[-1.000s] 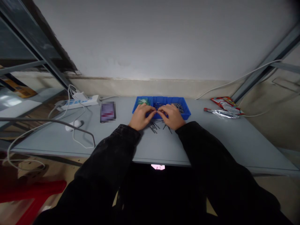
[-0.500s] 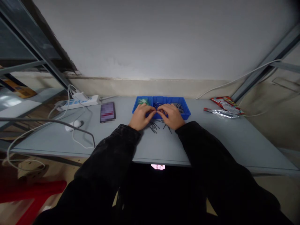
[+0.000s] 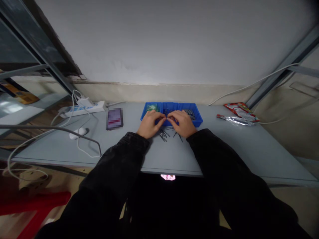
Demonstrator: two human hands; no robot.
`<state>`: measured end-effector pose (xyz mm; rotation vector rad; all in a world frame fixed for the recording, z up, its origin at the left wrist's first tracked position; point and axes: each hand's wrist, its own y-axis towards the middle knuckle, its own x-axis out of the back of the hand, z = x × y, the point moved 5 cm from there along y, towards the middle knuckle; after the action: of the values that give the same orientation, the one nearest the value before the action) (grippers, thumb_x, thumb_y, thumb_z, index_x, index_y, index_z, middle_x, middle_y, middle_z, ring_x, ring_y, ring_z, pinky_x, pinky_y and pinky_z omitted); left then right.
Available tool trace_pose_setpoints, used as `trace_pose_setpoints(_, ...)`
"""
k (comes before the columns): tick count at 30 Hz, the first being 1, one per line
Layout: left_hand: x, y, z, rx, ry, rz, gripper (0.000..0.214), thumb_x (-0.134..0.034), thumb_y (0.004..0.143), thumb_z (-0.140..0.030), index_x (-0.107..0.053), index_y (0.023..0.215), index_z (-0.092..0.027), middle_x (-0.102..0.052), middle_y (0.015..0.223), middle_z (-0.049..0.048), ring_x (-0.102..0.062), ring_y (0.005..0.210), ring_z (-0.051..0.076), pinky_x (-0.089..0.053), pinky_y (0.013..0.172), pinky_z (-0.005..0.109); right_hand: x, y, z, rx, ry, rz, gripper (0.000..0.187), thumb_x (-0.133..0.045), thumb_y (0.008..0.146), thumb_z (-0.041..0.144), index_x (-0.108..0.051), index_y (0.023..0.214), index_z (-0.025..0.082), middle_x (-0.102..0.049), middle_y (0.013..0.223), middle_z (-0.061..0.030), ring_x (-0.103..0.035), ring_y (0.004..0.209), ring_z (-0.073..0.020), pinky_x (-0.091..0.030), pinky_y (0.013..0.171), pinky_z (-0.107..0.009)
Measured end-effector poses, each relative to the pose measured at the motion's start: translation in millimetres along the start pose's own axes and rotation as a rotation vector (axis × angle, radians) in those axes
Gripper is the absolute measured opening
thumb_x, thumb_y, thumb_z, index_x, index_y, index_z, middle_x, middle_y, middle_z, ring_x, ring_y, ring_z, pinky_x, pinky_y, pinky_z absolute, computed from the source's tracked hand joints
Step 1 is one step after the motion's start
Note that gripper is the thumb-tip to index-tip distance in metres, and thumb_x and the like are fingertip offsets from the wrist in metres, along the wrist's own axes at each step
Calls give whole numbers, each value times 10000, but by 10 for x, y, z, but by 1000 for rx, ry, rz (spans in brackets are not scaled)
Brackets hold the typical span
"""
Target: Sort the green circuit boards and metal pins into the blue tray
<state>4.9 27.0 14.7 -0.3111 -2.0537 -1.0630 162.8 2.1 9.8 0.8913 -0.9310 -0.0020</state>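
Note:
My left hand [image 3: 151, 123] and my right hand [image 3: 182, 122] meet fingertip to fingertip at the front edge of a blue bin [image 3: 197, 117] with three compartments. Both are closed in a pinch; whatever lies between the fingers is too small to make out. Green and white small parts [image 3: 152, 107] fill the left compartment. Dark slim pieces [image 3: 169, 110] lie in the middle one, and grey metal parts [image 3: 191, 113] in the right one, partly covered by my right hand. On the table below my hands are several dark screw-like pieces [image 3: 163, 134], with a few more [image 3: 178, 136] further right.
On the grey table [image 3: 171, 157], a dark flat item with a blurred face [image 3: 114, 119] lies left of the bin. A white power strip [image 3: 92, 108], cables and a white rounded object [image 3: 78, 133] are further left. Red and silver wrappers [image 3: 239, 114] lie at the right.
My hands stay in the same place, pinched together, with only a slight shift of the fingertips. The bin and the loose pieces have not moved.

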Motion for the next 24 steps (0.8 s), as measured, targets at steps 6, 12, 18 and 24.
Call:
trace_pose_setpoints(6,7,0,-1,1,-1,-3,200,-567,987,-326,-712,978,-189,-695,876,36,-591,855,196,-445,900,391,-1,-3,-2,-4,3,3,108,-512,983,237,-611,946,216,-661,855,-26,-555,799,-195,-342,800,-350)
trace_pose_setpoints(12,3,3,1,-5,8,12,217,-558,991,-335,-715,986,-185,-694,880,39,-584,853,198,-443,892,390,0,0,7,7,-8,0,102,-521,979,231,-612,940,210,-662,855,-25,-552,786,-192,-341,796,-347)
trace_pose_setpoints(18,0,2,6,-2,7,15,200,-563,989,-327,-709,985,-189,-693,887,38,-581,856,198,-436,895,389,-2,0,-3,-10,-8,6,109,-511,980,233,-613,944,219,-669,860,-29,-555,792,-197,-347,806,-351)
trace_pose_setpoints(24,7,3,-5,-15,8,7,204,-557,991,-325,-710,987,-189,-688,875,36,-582,846,198,-441,886,395,-1,-1,1,-2,-10,10,107,-513,979,236,-613,946,215,-671,868,-31,-555,794,-195,-347,808,-351)
